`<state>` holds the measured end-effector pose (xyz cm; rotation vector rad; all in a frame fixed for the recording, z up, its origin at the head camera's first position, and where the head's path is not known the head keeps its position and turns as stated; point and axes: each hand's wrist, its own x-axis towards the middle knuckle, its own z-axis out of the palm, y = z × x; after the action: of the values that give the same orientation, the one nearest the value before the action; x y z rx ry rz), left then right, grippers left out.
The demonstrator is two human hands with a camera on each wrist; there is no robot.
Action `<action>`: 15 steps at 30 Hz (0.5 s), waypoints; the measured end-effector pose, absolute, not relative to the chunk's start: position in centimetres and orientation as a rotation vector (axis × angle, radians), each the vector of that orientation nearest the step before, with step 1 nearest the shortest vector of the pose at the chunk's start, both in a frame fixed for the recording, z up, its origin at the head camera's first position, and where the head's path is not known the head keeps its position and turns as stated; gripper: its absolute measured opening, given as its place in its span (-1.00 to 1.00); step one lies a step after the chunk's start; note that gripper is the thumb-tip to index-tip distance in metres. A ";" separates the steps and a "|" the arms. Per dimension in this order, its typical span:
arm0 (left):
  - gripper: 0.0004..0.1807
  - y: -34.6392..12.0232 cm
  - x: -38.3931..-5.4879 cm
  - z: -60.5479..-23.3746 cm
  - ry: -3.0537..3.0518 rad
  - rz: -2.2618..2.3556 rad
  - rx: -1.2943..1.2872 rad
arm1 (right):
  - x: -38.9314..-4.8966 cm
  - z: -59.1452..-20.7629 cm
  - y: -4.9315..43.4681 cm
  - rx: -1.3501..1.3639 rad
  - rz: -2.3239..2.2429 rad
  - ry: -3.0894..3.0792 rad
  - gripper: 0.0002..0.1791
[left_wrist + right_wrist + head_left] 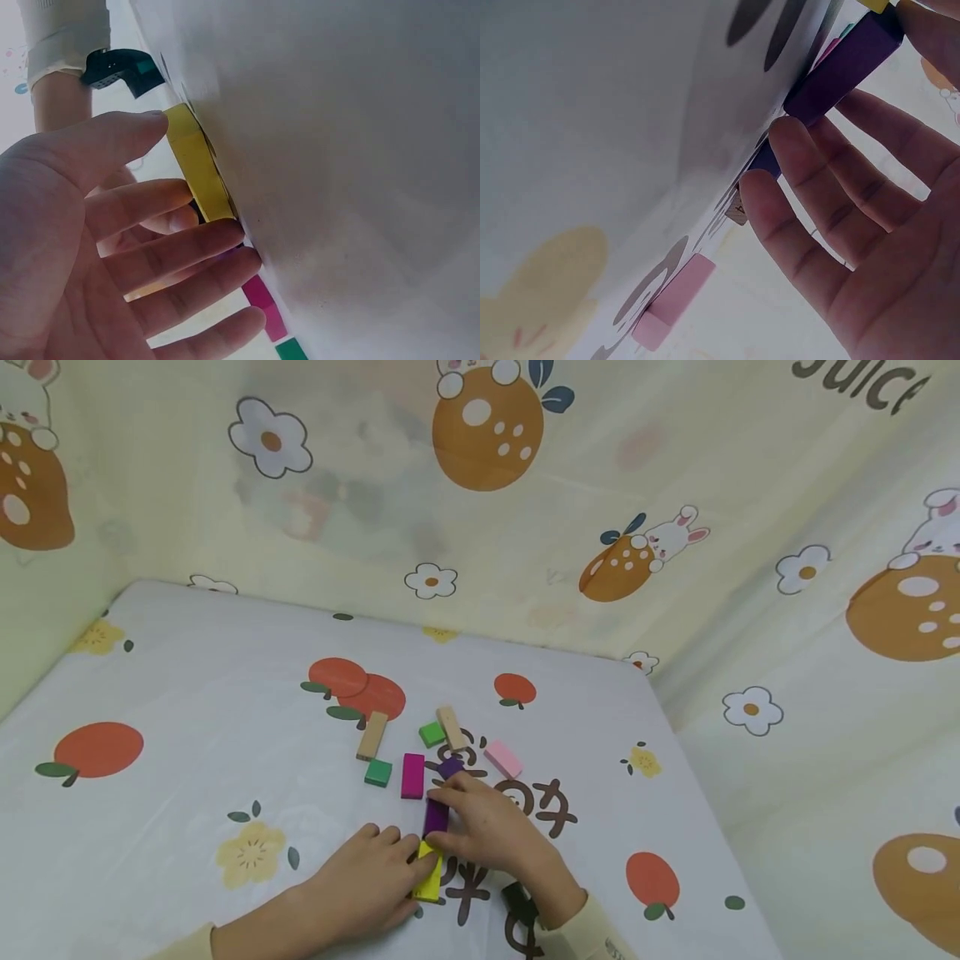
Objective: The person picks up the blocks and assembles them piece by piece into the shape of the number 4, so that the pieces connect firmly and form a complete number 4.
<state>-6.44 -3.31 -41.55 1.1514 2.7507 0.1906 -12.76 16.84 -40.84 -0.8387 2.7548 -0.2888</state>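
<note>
A yellow block (429, 887) and a dark purple block (437, 818) lie end to end on the table. My left hand (367, 881) holds the yellow one; the left wrist view has the thumb at one end of this yellow block (196, 161) and fingertips along its side and far end. Thumb and fingers of my right hand (491, 822) pinch the purple block at its two ends, as the right wrist view shows with the purple block (847, 71). Just past the right fingertips sits a violet block (450, 767), partly hidden by them. A magenta block (412, 776) is left of it.
Beyond the hands lie two wooden blocks, one left (372, 737) and one right (452, 728), a green block (378, 773), a light green block (432, 734) and a pink block (503, 760). A black device (519, 903) is at the right wrist. A printed curtain (345, 527) rises behind the table.
</note>
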 end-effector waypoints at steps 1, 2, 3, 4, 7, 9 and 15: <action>-0.43 -3.3 -6.4 -41.5 2.747 0.191 1.151 | -12.7 -40.9 16.8 -0.835 -0.289 2.754 -0.38; -0.43 -3.3 -6.4 -41.5 2.744 0.188 1.151 | -12.7 -41.0 16.8 -0.832 -0.291 2.752 -0.38; -0.43 -3.3 -6.3 -41.5 2.742 0.188 1.151 | -12.7 -41.1 16.9 -0.829 -0.292 2.751 -0.38; -0.43 -3.3 -6.3 -41.5 2.743 0.188 1.153 | -12.6 -41.1 16.9 -0.830 -0.294 2.751 -0.39; -0.43 -3.4 -6.2 -41.6 2.750 0.182 1.166 | -12.6 -41.2 16.9 -0.826 -0.297 2.753 -0.39; -0.43 -3.4 -6.2 -41.5 2.753 0.178 1.172 | -12.6 -41.2 16.9 -0.825 -0.297 2.755 -0.39; -0.44 -3.2 -6.3 -41.4 2.754 0.179 1.166 | -12.7 -41.0 16.8 -0.835 -0.282 2.762 -0.40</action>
<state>-6.31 -3.24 -41.40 1.1657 2.7537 0.1785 -12.65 16.80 -41.02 -0.8349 2.7617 -0.2821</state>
